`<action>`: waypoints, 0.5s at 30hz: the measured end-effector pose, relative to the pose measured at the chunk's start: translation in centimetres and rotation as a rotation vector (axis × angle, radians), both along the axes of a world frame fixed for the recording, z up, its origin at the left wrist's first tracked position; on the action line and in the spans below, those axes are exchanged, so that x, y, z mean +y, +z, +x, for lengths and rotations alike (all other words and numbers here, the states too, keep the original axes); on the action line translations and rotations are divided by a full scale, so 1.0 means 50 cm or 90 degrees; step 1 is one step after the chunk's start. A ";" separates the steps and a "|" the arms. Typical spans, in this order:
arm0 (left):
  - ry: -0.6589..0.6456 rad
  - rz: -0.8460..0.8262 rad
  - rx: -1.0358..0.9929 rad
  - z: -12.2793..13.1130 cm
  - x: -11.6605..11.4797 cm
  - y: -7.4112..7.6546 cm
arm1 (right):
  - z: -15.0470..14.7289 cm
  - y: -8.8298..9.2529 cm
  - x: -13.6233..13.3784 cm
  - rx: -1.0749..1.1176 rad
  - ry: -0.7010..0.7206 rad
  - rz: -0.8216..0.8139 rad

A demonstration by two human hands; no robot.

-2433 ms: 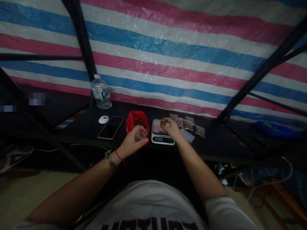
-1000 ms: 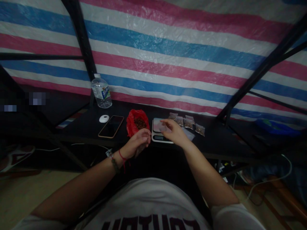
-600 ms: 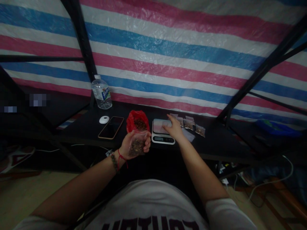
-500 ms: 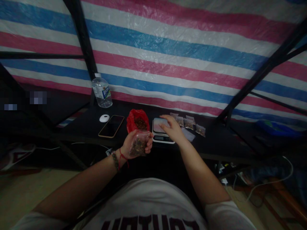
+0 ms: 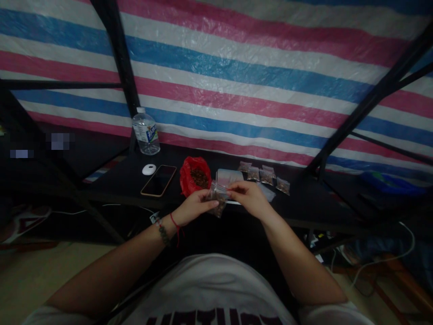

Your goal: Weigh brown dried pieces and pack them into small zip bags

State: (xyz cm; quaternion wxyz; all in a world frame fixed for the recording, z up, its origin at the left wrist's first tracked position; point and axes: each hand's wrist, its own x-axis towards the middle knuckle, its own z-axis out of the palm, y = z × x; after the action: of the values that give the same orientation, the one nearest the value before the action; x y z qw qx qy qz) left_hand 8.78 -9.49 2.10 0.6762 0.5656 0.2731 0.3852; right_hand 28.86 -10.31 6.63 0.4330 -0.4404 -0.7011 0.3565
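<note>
Both hands meet just in front of the near edge of the dark surface, pinching a small clear bag between them. The left hand is closed around the bag's left side, thumb on top and fingers curled underneath, with a red string and a beaded bracelet on its wrist. The right hand is nearly closed too, its fingertips gripping the bag's upper right edge. The bag hangs a little tilted, raised off the surface, and brown bits show through the plastic in its lower part; the picture is too dim to tell whether its top is sealed. Right behind the hands sits a small scale, its flat pale platform showing while its front edge is hidden by the bag and fingers. Just left of the scale stands a red bag, open at the top, with more of the brown bits inside. Further left lie a phone, face up with a dark screen, and a white round object beside it, and a water bottle stands upright at the back next to a black post. To the right of the scale, four filled packets lie in a loose row, and a flat clear packet lies near them, closer to the right wrist. A striped tarp in pink, blue and white hangs behind the surface.
</note>
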 end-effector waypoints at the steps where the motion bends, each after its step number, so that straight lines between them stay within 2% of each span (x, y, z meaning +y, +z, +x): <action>1: 0.015 0.015 0.018 0.001 0.002 0.002 | 0.002 -0.001 0.002 0.028 -0.011 -0.005; 4: 0.046 0.040 0.040 0.004 0.006 0.003 | 0.000 -0.009 0.006 0.094 -0.005 -0.055; 7: 0.057 0.082 0.073 0.006 0.006 0.001 | -0.006 -0.020 0.011 0.079 0.022 -0.106; 10: 0.073 0.121 0.082 0.005 0.005 0.002 | -0.008 -0.028 0.015 0.064 0.022 -0.113; 15: 0.231 0.181 0.078 -0.003 0.007 0.009 | -0.010 -0.036 0.018 0.037 0.012 -0.075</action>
State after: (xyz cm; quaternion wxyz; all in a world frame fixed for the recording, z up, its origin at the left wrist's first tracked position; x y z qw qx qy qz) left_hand 8.61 -9.12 2.55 0.4918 0.6188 0.3540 0.4999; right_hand 28.35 -9.40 4.83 0.4227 -0.4480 -0.6703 0.4140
